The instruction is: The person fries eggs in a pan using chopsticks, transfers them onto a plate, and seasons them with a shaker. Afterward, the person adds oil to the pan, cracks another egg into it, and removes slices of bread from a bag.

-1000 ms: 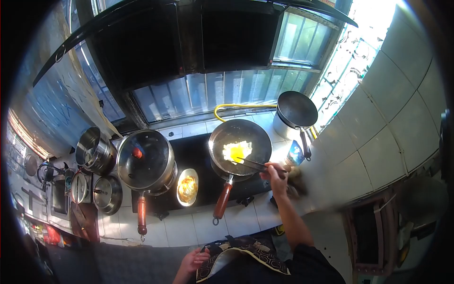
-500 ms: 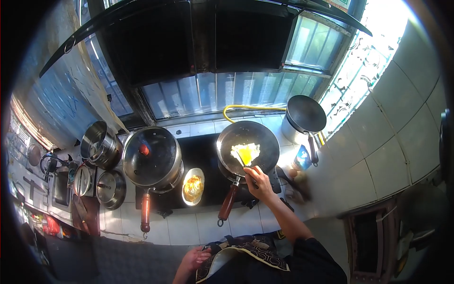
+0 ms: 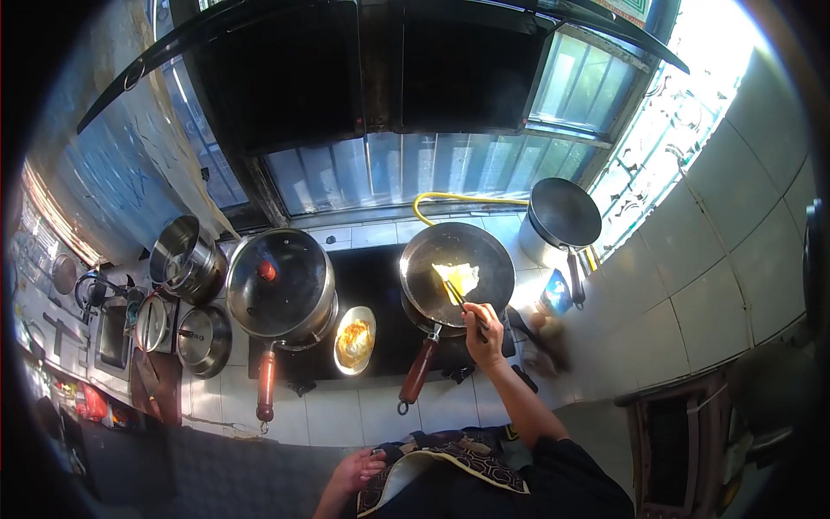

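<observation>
My right hand [image 3: 485, 337] is closed around dark chopsticks [image 3: 455, 292]. Their tips touch a piece of fried egg [image 3: 459, 278], which looks folded, with white and yellow showing. The egg lies in a dark frying pan [image 3: 421, 257] on the right side of the stove, and the pan's wooden handle [image 3: 418, 374] points toward me. Close to my apron [image 3: 467, 467], my left hand [image 3: 360, 470] hangs with loosely bent fingers and nothing visible in it. An oval white dish [image 3: 367, 322] with cooked egg [image 3: 354, 343] sits left of the pan.
Left on the stove [image 3: 367, 259] stands a pot with a glass lid [image 3: 281, 298] and wooden handle. Steel pots [image 3: 186, 259] are further left. A dark saucepan [image 3: 564, 214] sits at the back right, with eggs [image 3: 545, 323] nearer. A yellow hose [image 3: 467, 197] runs behind.
My right hand has shifted slightly right and back toward me. The egg has moved a little right and looks more folded, with less bright yolk showing. My left hand stays put.
</observation>
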